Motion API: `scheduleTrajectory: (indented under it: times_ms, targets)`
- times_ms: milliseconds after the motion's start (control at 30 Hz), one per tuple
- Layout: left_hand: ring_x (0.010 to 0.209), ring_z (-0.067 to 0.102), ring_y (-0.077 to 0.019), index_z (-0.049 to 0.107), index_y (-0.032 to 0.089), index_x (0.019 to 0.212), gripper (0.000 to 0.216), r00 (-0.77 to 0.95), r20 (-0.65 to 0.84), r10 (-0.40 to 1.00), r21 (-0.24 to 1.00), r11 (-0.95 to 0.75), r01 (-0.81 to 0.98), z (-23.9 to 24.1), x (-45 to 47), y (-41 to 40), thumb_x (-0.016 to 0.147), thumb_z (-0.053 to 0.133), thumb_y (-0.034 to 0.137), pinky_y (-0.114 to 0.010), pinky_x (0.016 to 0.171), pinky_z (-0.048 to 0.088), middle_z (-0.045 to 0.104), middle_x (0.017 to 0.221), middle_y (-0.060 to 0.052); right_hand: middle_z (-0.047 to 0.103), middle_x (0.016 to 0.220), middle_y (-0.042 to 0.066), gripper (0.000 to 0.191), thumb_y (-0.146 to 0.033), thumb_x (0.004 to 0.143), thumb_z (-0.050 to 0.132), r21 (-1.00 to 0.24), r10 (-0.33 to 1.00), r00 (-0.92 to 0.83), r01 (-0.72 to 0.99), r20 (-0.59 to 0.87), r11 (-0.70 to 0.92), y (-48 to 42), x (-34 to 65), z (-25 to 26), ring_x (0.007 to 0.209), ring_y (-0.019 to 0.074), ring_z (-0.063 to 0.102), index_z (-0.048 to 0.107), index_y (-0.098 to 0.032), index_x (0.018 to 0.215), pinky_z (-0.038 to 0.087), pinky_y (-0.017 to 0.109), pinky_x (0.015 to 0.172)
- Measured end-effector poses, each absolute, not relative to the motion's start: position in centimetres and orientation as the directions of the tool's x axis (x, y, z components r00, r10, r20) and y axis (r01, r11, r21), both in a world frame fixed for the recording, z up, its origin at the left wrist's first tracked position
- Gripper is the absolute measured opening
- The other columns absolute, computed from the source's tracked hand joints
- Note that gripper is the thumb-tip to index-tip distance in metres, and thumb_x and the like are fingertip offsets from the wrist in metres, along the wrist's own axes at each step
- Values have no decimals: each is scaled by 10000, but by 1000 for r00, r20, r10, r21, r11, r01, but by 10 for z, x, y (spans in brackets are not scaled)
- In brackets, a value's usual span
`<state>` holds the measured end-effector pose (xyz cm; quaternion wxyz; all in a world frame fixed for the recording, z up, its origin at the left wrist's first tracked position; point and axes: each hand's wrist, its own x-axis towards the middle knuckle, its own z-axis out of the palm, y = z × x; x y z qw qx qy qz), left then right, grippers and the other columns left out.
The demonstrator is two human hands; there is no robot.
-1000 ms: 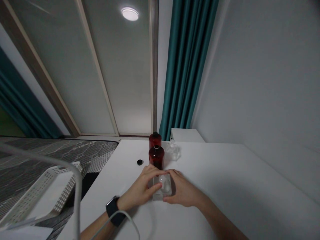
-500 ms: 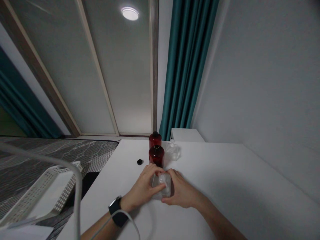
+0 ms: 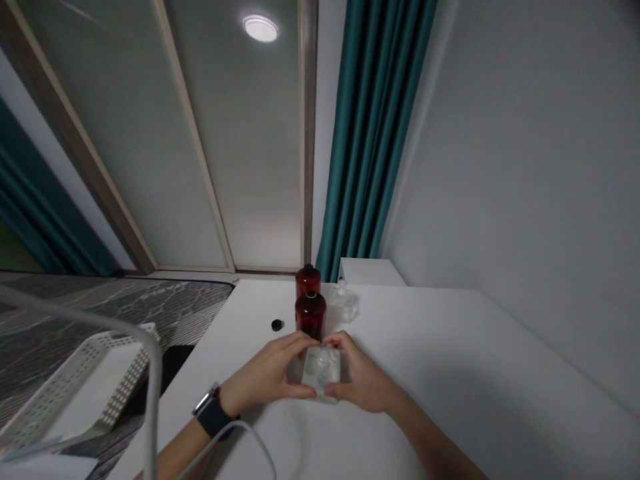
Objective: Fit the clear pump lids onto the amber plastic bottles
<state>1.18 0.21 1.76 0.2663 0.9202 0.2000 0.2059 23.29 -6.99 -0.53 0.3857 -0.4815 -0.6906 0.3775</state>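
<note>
A clear square bottle [image 3: 321, 372] rests on the white table [image 3: 450, 373], held between both my hands. My left hand [image 3: 265, 375], with a dark watch on its wrist, grips the bottle's left side, fingers curled over its top. On the bottle's right side my right hand [image 3: 361, 377] is wrapped, the thumb near the top. Just beyond stands a dark red bottle [image 3: 311, 313] with an uncapped neck, and a second red bottle [image 3: 307, 277] with a dark cap behind it. A small black cap [image 3: 276, 325] lies on the table to their left.
Another clear bottle [image 3: 344, 303] stands right of the red ones. A white perforated basket [image 3: 75, 393] sits at the left beside a patterned mattress. A white cable [image 3: 150, 373] arcs across the lower left. Teal curtains and a grey wall lie behind.
My left hand has slid back from the top of the clear bottle to its left side, and the wrist has moved left. The bottle is now more exposed between both hands.
</note>
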Motion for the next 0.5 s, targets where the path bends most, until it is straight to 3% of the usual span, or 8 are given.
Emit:
scheduleTrajectory:
  times_ms: [200,333,500]
  targets:
    - [937,607,-237,572,197,1189,606,807,266,526,604,-744,286,6,21,-1,697,851,414,-353,841,501,627,1124,-81,525,961,2,539,-223,718,747,-932,975,-143,296,172,208,-62,228,-13,930,207,544,480,-226,1186,445,371,876]
    - [982,599,-271,588,179,1170,627,807,287,515,581,-764,281,5,23,-1,685,845,484,-384,862,492,627,1097,-96,540,949,-12,593,-200,700,773,-928,960,-214,285,183,240,-58,246,-13,929,194,547,498,-250,1223,431,373,919]
    - [1065,589,-278,570,204,1226,630,840,302,452,586,-783,210,8,17,1,732,800,521,-396,935,480,617,1163,-101,542,1002,10,540,-106,778,609,-897,947,-217,326,238,300,-59,262,-13,999,192,550,484,-248,1283,404,395,997]
